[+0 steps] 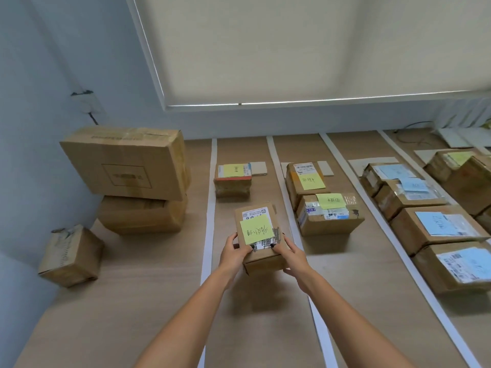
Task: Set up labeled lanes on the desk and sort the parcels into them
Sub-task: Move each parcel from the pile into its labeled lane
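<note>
Both hands grip one small parcel (259, 236): the left hand (235, 252) curls round its near left corner with the thumb on top, and the right hand (289, 254) clasps the near right corner, thumb on the top face and fingers under the side. The parcel carries a yellow sticky note (256, 229) with handwriting over a white shipping label; it seems to be held just above the desk (132, 301), though the angle leaves that unsure. It sits in the lane between two white tape strips (208, 221), with another yellow-noted parcel (233, 179) farther back in the same lane. The next lane to the right holds two yellow-noted boxes (328, 212), and beyond them stand boxes with blue notes (435, 224). Left of the lanes, a large carton (125, 162) rests tilted on another, with a small box (70, 257) nearer.
</note>
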